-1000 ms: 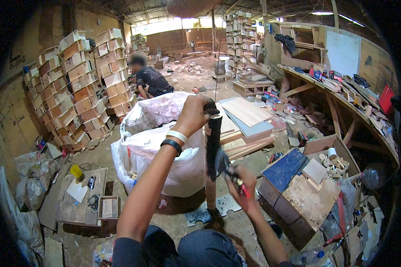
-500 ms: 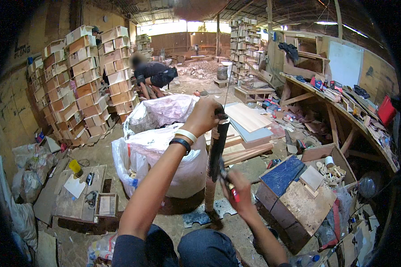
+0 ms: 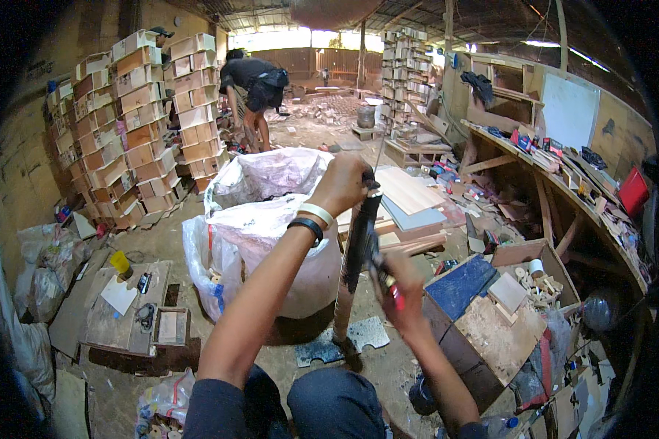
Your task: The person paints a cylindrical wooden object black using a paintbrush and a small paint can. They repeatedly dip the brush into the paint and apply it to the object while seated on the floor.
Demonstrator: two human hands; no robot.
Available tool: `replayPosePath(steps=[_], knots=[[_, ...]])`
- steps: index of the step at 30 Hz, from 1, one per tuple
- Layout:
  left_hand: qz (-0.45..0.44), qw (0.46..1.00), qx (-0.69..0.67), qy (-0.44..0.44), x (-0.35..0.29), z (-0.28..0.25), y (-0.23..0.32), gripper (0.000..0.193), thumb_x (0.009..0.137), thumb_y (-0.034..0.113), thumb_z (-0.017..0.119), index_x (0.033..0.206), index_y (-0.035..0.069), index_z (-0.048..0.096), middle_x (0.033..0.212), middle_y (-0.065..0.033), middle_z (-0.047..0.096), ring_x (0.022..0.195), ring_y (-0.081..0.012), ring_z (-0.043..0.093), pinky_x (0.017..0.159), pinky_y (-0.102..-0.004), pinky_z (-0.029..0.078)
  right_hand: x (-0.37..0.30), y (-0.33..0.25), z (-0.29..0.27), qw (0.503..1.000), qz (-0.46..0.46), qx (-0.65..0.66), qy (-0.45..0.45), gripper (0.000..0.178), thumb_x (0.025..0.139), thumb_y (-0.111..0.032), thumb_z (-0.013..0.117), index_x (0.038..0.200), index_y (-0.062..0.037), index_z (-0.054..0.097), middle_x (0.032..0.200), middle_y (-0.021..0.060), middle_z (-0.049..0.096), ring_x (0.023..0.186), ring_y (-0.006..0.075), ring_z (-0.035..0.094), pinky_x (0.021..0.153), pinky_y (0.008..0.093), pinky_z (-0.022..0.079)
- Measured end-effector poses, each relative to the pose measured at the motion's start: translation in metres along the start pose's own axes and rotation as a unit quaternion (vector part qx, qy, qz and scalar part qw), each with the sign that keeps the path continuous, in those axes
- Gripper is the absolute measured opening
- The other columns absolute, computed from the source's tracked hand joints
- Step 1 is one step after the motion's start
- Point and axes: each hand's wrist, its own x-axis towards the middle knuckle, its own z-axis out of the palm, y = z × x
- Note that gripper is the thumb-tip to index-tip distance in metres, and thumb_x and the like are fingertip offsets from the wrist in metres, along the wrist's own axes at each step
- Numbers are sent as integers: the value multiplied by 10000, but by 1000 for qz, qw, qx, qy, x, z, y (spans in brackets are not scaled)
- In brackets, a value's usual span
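Observation:
A thick pole (image 3: 343,304) stands upright in front of me, tan at the bottom and black along its upper part. My left hand (image 3: 342,184) is closed at its top end, the fingers wrapped around its dark tip. My right hand (image 3: 405,291) grips a hand tool (image 3: 392,287) with a black and red handle, its dark working end against or close to the pole's right side. Motion blur hides the tool's exact kind. At the pole's foot lies a grey plate (image 3: 366,333) with curved notches, speckled dark. My knees are just behind the pole.
Large white sacks (image 3: 271,252) stand left of the pole. A wooden box (image 3: 483,307) with small wood parts is on the right, below a cluttered workbench (image 3: 564,168). Stacked wooden boxes (image 3: 143,117) rise at back left, near a co-worker (image 3: 252,84) bending over.
My right hand and the tool have shifted slightly right and up along the pole. My left hand stays at the top. The co-worker has risen from a crouch to a standing bend.

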Motion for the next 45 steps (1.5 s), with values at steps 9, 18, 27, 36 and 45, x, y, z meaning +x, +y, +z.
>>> replayPosePath(steps=[9, 18, 27, 36, 45], knots=[[-3, 1000, 8, 1, -2, 3, -3, 110, 755, 105, 777, 799, 10, 745, 767, -226, 686, 718, -414, 668, 742, -444, 556, -119, 33, 58, 992, 85, 35, -81, 313, 862, 8, 623, 1172, -34, 630, 1101, 219, 645, 894, 412, 673, 732, 444, 558], [3, 999, 36, 15, 1, 3, 6, 138, 716, 98, 787, 804, 0, 748, 805, -248, 681, 739, -413, 677, 714, -453, 554, -206, 51, 104, 977, 166, 31, -133, 213, 845, 12, 598, 1052, -30, 621, 952, 225, 588, 844, 419, 656, 665, 479, 518], [-28, 998, 50, 11, 5, 12, -6, 102, 740, 83, 772, 799, 4, 745, 782, -231, 689, 715, -395, 687, 700, -439, 559, -84, 51, 69, 998, 57, 6, 35, 269, 808, 15, 691, 1061, -31, 613, 1027, 201, 632, 865, 395, 659, 701, 442, 530], [-43, 994, 101, 21, -5, -5, -27, 128, 723, 71, 766, 834, 7, 763, 807, -242, 694, 743, -406, 690, 729, -467, 554, -256, 79, 110, 959, 205, 42, -189, 271, 838, -3, 651, 1098, -47, 591, 1017, 214, 602, 880, 451, 647, 722, 488, 529], [-114, 981, 139, 67, -24, -27, -78, 108, 675, -12, 690, 769, -61, 709, 798, -299, 669, 805, -463, 680, 786, -508, 552, -104, 78, 92, 988, 57, 129, -57, 279, 816, 16, 747, 1042, -10, 585, 998, 203, 642, 859, 405, 662, 703, 415, 522]])
